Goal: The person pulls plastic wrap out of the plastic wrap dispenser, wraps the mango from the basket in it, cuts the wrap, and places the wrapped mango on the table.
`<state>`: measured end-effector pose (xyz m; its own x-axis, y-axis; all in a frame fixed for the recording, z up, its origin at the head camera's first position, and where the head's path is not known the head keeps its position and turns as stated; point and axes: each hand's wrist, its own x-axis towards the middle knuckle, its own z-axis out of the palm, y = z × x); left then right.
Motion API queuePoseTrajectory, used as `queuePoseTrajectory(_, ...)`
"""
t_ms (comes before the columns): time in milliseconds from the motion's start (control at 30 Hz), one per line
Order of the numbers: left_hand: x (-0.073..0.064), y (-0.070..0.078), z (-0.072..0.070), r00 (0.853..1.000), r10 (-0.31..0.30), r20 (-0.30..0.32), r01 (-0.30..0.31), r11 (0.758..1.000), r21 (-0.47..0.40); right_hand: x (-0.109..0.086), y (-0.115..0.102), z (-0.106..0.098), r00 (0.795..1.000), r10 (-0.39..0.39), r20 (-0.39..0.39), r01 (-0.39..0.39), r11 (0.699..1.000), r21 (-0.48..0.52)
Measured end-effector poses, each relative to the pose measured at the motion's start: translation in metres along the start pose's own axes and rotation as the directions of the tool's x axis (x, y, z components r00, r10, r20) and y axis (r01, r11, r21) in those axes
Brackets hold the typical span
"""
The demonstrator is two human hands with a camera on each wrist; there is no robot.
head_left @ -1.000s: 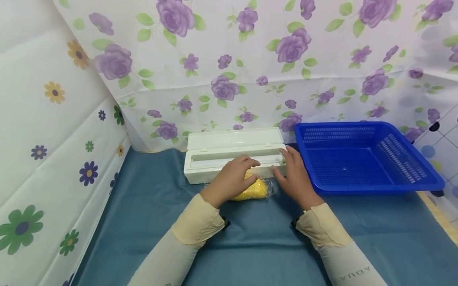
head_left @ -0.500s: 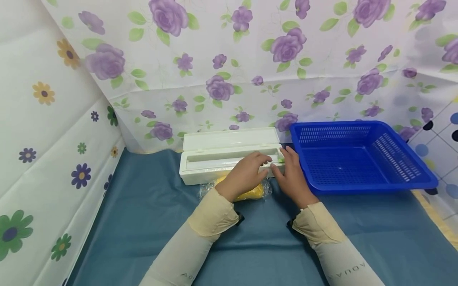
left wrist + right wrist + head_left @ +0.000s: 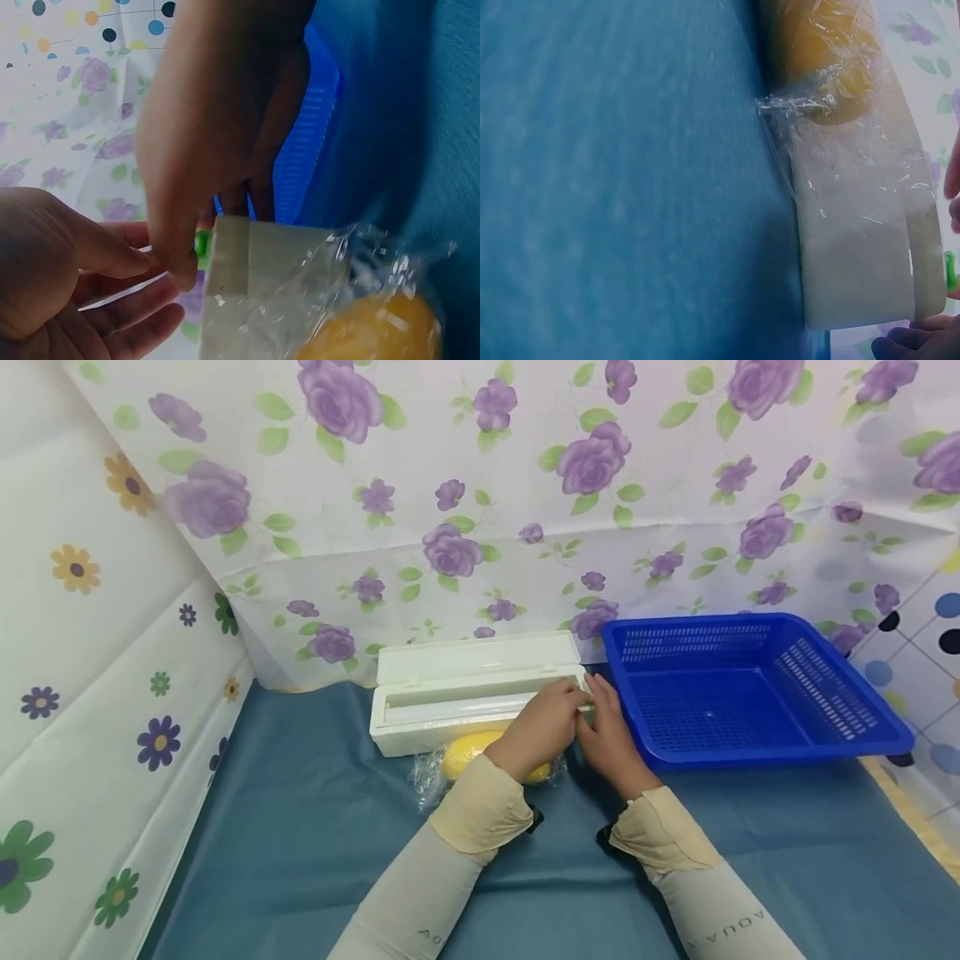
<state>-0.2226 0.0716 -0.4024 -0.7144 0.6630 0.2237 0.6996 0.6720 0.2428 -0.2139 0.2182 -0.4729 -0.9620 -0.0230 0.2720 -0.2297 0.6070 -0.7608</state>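
Note:
A long white cling film box [image 3: 405, 739] lies at the back of the table, its lid [image 3: 480, 657] raised and a white roll [image 3: 450, 708] inside. My right hand [image 3: 611, 747] holds the box's right end, with the thumb beside a small green piece [image 3: 202, 246]. My left hand [image 3: 549, 718] reaches over to that end, its fingertips close to the right thumb. What the left fingertips pinch, if anything, is hidden. In front of the box sits a rounded yellow thing [image 3: 467, 753] in clear film; the left forearm partly covers it.
A blue slotted plastic basket [image 3: 708, 752] stands right of the box, close to my right hand. Blue-green cloth [image 3: 315, 843] covers the table. Flowered sheeting [image 3: 375, 560] rises behind and on the left.
My left hand has moved right along the box until its fingers meet the right hand at the box's end. More of the yellow thing now shows on its left. The right hand has barely moved.

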Motion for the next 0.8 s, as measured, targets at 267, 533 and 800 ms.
queuePoseTrajectory(267,0.006,-0.001,0.01,0.996,0.03,-0.082,-0.023,0.996,0.09,0.002,0.005,0.002,0.999,0.043,0.029,-0.046,0.993,0.105)
queuePoseTrajectory(533,0.009,-0.004,0.014,0.996,0.056,-0.066,-0.047,0.99,0.13,0.002,0.006,0.001,0.983,0.165,0.087,-0.181,0.953,0.243)
queuePoseTrajectory(800,0.009,-0.003,0.022,0.998,0.02,-0.065,-0.009,0.987,0.161,0.001,0.006,0.003,0.972,0.215,0.098,-0.236,0.909,0.344)
